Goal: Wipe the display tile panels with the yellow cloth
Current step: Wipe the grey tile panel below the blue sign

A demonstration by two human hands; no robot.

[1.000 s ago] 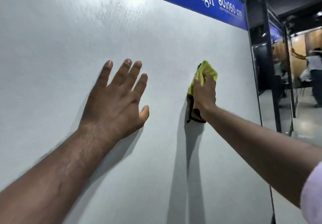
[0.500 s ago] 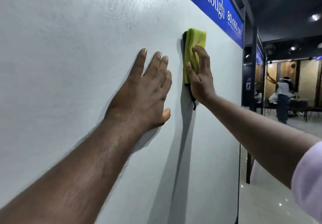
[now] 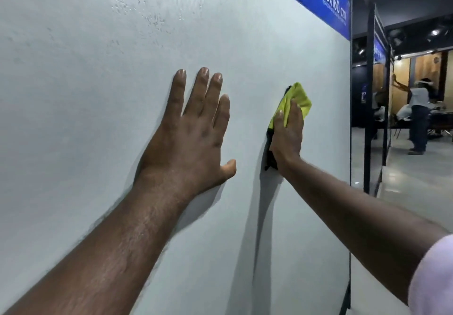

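Pale grey display tile panel (image 3: 98, 94), upright, matt, fills most of the view. Fine speckled marks and faint streaking on its upper part, catching overhead glare. Blue header strip (image 3: 326, 1) runs along the top edge; white lettering partly cut off, "80x160 cm" readable.

Left hand (image 3: 193, 140): palm flat on the panel, fingers straight and slightly spread, thumb out to the side. Holds nothing.

Right hand (image 3: 286, 138): to the right of the left hand, apart from it, nearer the panel's right edge. Fingers straight, held together, pressing the yellow cloth (image 3: 297, 99) flat against the tile. Thumb position: cannot tell. Cloth is bunched; yellow sticks out above the fingertips, a dark edge shows below the heel of the hand. A pale sleeve (image 3: 434, 278) shows at the upper arm.

Both forearms cast shadows down the panel.

Right of the panel: black frame post (image 3: 369, 94), more panels edge-on behind it. Glossy floor (image 3: 416, 185), dark ceiling with spot lights (image 3: 435, 32), wood-toned panels (image 3: 402, 77) at the far wall. A second person (image 3: 419, 118) stands there, one arm raised to a panel; blurred.
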